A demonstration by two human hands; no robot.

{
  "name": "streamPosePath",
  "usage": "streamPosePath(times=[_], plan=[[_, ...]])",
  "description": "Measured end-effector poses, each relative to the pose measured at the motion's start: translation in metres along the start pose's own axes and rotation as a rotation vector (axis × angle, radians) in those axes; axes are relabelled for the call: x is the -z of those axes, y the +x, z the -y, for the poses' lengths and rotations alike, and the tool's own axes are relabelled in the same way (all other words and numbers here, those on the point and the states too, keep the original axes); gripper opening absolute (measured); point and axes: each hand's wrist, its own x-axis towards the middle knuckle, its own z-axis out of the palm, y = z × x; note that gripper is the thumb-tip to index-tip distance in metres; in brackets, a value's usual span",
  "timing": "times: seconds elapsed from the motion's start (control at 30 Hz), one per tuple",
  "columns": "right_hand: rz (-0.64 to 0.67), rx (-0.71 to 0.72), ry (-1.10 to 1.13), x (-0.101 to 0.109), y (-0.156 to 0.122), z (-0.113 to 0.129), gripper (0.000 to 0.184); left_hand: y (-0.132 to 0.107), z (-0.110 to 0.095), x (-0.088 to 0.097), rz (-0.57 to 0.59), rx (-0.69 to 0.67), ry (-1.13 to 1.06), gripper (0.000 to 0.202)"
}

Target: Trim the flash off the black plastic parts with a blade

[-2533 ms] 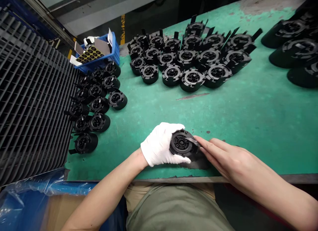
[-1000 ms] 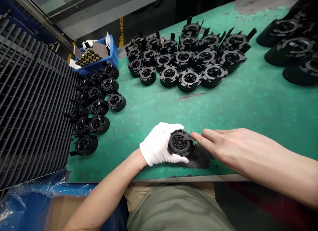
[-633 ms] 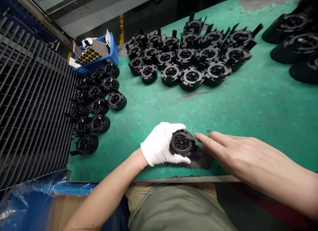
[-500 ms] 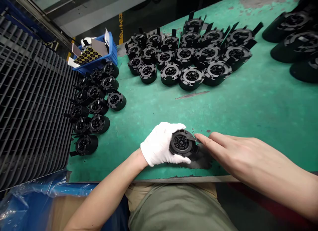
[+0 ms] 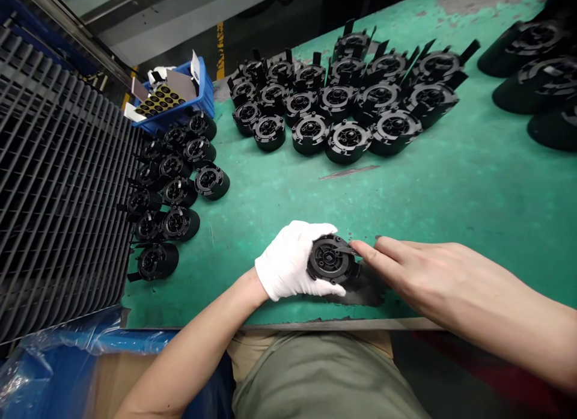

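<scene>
In a white glove, my left hand (image 5: 291, 259) wraps its fingers and thumb around a round black plastic housing (image 5: 330, 259). The housing's ribbed, ringed face is turned up toward me, near the front edge of the green table. My bare right hand (image 5: 417, 269) grips a thin pointed metal tool (image 5: 346, 249) from the right. The tool's tip lies over the upper right of the housing's face. Most of the tool is hidden by my fingers, so whether it is a blade or tweezers is unclear.
Several similar black housings (image 5: 349, 139) stand in rows at the back of the green table (image 5: 279, 193); more housings (image 5: 178, 223) line the left. A blue bin (image 5: 205, 94) holds sheets of round stickers (image 5: 162, 100). A dark slatted rack (image 5: 58, 184) borders the left. Larger black parts (image 5: 536, 82) stand at far right.
My right hand has shifted slightly left, bringing the tool a little further over the housing. My left hand and the housing have stayed in place.
</scene>
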Motion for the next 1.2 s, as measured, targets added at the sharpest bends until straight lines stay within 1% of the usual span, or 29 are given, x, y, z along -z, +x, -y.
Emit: streamPosePath(times=[0.1,0.2,0.33,0.43,0.53,0.67,0.77,0.9,0.97,1.03,1.13,1.2], plan=[[-0.061,-0.009,-0.032,-0.013,-0.002,-0.006,0.082,-0.001,0.002,-0.001,-0.001,-0.001,0.008,0.104],[-0.042,0.023,-0.024,-0.019,0.0,-0.019,0.08,-0.002,0.003,-0.001,-0.019,-0.011,0.008,0.106],[0.038,0.092,0.049,-0.008,0.013,-0.038,0.074,-0.001,0.002,0.0,-0.017,-0.025,-0.026,0.106],[0.09,0.115,0.062,0.002,0.024,-0.045,0.076,0.0,0.001,0.001,0.007,-0.007,-0.036,0.107],[0.118,0.122,0.078,0.007,0.029,-0.048,0.072,0.0,0.003,0.0,0.015,-0.006,-0.025,0.108],[0.12,0.167,0.085,0.006,0.032,-0.051,0.069,-0.002,0.005,-0.003,-0.006,-0.01,0.006,0.107],[0.097,0.192,0.056,0.002,0.032,-0.052,0.069,-0.003,0.006,-0.004,-0.02,-0.018,0.014,0.107],[0.011,0.192,0.054,-0.003,0.029,-0.051,0.068,-0.002,0.005,-0.003,-0.014,-0.016,0.003,0.106],[0.012,0.185,0.058,0.0,0.027,-0.05,0.07,-0.001,0.004,-0.002,0.005,-0.007,0.002,0.103],[0.046,0.188,0.058,0.005,0.026,-0.048,0.071,-0.001,0.003,-0.001,0.013,-0.001,0.007,0.1],[0.067,0.175,0.025,0.012,0.026,-0.045,0.072,-0.002,-0.001,-0.002,-0.002,0.006,0.018,0.098],[0.062,0.177,0.006,0.014,0.027,-0.043,0.073,-0.003,-0.002,-0.002,-0.011,0.007,0.012,0.097]])
